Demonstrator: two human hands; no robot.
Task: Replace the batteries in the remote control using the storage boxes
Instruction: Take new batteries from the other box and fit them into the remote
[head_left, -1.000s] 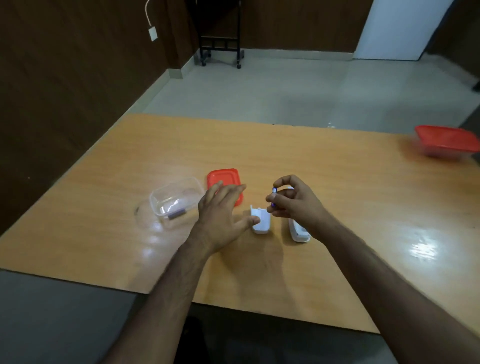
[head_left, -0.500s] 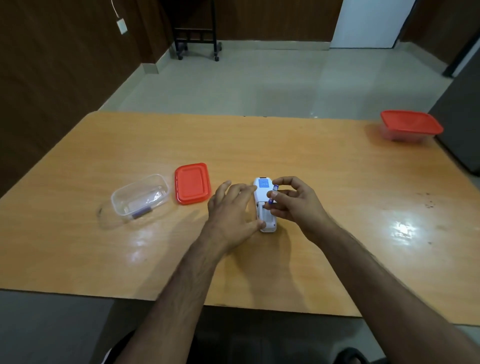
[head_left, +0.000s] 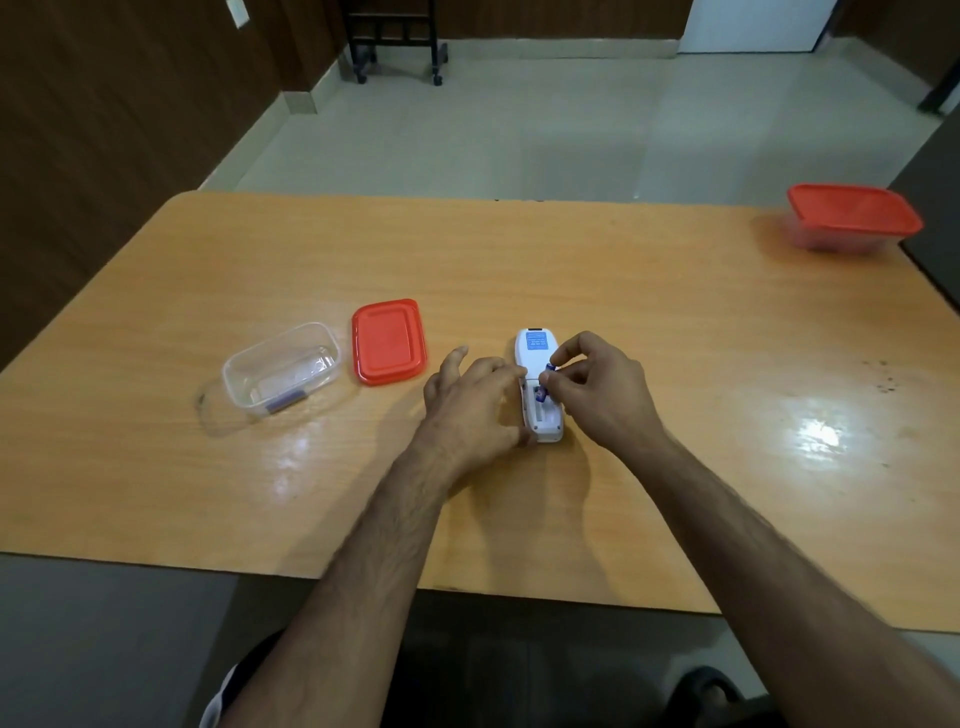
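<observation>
1. Remote control (head_left: 536, 364): white, lying back-side up on the orange bench (head_left: 623, 291), near its middle. A blue label shows at its far end; the battery compartment at the near end is uncovered.
2. Right hand (head_left: 597, 395): thumb and forefinger pinched shut on a blue battery (head_left: 545, 376), held tilted, its lower end inside the open compartment. The other fingers are curled loosely above.
3. Left hand (head_left: 472, 405): partly spread, palm down, resting against the left edge of the remote control, fingertips touching its side and thumb at its near corner. It steadies the casing rather than closing around anything.
4. Clear storage box (head_left: 283, 369): open, to the left of the hands and well apart from them. One dark cylindrical item, apparently a battery (too small to confirm), lies against its near wall.
5. Red lid (head_left: 388, 340): flat on the bench, just beside the clear storage box on its right, between that box and the left hand.
6. Second storage box (head_left: 852, 221): red lid fitted, standing at the far right corner of the bench; contents cannot be made out.
</observation>
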